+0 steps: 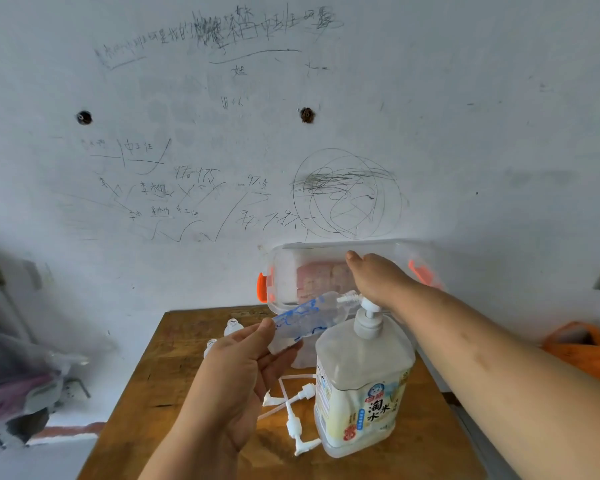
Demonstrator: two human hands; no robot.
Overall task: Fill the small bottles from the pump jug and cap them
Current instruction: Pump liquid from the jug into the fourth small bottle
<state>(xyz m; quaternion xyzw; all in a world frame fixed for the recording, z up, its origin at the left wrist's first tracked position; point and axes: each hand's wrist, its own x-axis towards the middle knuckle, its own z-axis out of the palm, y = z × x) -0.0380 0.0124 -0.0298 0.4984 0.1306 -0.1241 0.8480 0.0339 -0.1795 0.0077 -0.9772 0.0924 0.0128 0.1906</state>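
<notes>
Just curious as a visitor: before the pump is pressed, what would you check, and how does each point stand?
1. Mouth of the small bottle at the pump nozzle: ok, they meet.
2. Grip of the left hand on the bottle's base: ok, pinched, bottle tilted.
3. Is the right hand on the pump head: ok, rests on top.
4. Is the pump jug upright on the wooden table: ok.
5. Bottle's fill level: cannot tell.
6. Are the loose pump caps nearby: ok, beside the jug.

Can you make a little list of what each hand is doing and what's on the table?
Left hand: holds small bottle tilted, mouth at the nozzle
Right hand: presses on top of pump jug
On the table: loose pump caps, other bottles
Behind: clear box with orange clips
</notes>
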